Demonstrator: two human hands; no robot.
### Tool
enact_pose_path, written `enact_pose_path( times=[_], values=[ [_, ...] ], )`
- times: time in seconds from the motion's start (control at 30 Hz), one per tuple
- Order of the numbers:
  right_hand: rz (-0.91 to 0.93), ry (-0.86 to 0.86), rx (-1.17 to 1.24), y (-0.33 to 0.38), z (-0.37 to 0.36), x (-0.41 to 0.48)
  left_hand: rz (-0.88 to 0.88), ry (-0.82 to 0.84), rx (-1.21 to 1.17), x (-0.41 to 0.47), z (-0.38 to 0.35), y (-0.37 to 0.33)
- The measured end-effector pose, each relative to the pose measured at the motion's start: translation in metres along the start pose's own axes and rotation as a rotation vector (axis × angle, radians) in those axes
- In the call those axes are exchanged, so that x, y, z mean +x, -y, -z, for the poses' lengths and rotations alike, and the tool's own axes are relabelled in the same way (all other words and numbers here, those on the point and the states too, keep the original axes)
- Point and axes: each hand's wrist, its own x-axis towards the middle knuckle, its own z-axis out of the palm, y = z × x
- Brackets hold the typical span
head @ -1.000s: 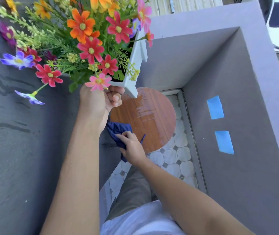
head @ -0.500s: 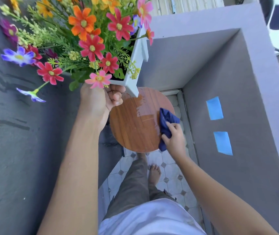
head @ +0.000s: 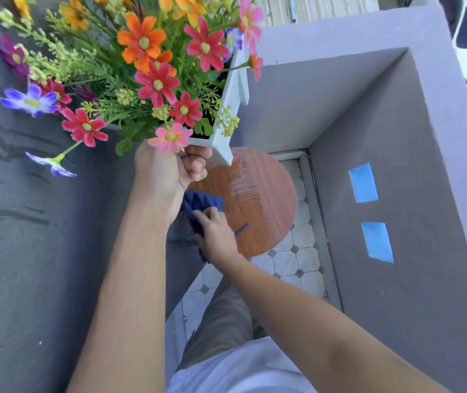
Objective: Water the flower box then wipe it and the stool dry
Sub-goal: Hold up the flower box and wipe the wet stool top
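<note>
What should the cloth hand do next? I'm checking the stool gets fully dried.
Probably sweep the dark blue cloth under the right hand across to the far right part of the round wooden stool top, where a wet sheen shows. The left hand holds the white flower box lifted clear, so that patch looks reachable.

A round stool top of reddish-brown wood grain (head: pixel 266 205) stands on a floor of pale octagonal tiles with small dark diamond insets (head: pixel 294 259), in the corner between grey walls. A wet sheen covers the wood from about twelve o'clock toward the centre, in streaks. At the stool's nine o'clock edge a crumpled dark blue cloth (head: pixel 202 204) lies on the wood, pressed down by the right hand (head: pixel 216 236), with a thin blue strand trailing toward six o'clock.
</note>
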Motion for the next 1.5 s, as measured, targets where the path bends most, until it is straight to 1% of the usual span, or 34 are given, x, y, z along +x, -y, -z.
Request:
enact_pose_path(
  times=[0.07,0.13,0.23,0.3,0.43,0.5,0.57,0.67,0.77,0.9,0.97,1.07,1.2,1.27,1.43,1.5],
  values=[
    [0.056,0.057,-0.035,0.008,-0.009,-0.003,-0.003,0.027,-0.013,0.001,0.002,0.001],
    [0.101,0.085,-0.071,0.003,-0.004,0.0,-0.003,0.035,-0.014,0.001,0.003,0.001],
    [0.127,0.066,-0.107,-0.025,0.024,0.014,-0.016,-0.003,0.007,-0.002,-0.001,-0.001],
    [0.045,-0.042,-0.081,-0.05,0.05,0.029,-0.024,-0.027,0.014,-0.004,-0.003,-0.002],
    [-0.242,-0.306,-0.008,-0.094,0.109,0.074,-0.022,-0.032,0.028,-0.005,-0.004,-0.004],
    [-0.338,-0.352,-0.014,-0.1,0.129,0.095,-0.016,-0.028,0.018,-0.004,-0.005,-0.004],
    [-0.367,-0.34,-0.066,-0.092,0.134,0.11,-0.021,-0.027,0.014,-0.005,-0.005,-0.004],
    [-0.291,-0.301,-0.103,-0.067,0.117,0.118,-0.031,-0.023,0.015,-0.006,-0.006,-0.003],
    [-0.164,-0.244,-0.085,-0.041,0.088,0.11,-0.024,-0.021,0.016,-0.005,-0.005,-0.003],
    [0.101,-0.023,-0.138,-0.006,0.041,0.08,-0.03,-0.015,0.0,-0.003,-0.002,0.0],
    [0.201,0.079,-0.136,0.004,0.013,0.056,-0.031,-0.004,0.005,-0.002,0.0,0.002],
    [0.231,0.128,-0.138,0.004,-0.012,0.025,-0.014,0.0,0.006,-0.002,0.001,0.003],
    [0.262,0.107,-0.197,-0.013,0.01,0.029,-0.023,-0.023,0.011,-0.004,-0.001,0.001],
    [0.215,0.063,-0.222,-0.025,0.036,0.047,-0.006,-0.061,0.024,-0.005,-0.004,-0.001],
    [-0.146,-0.211,-0.101,-0.066,0.102,0.103,-0.005,-0.068,0.016,-0.008,-0.006,-0.006],
    [-0.238,-0.255,-0.093,-0.068,0.114,0.119,-0.016,-0.055,0.022,-0.007,-0.006,-0.005]
  ],
)
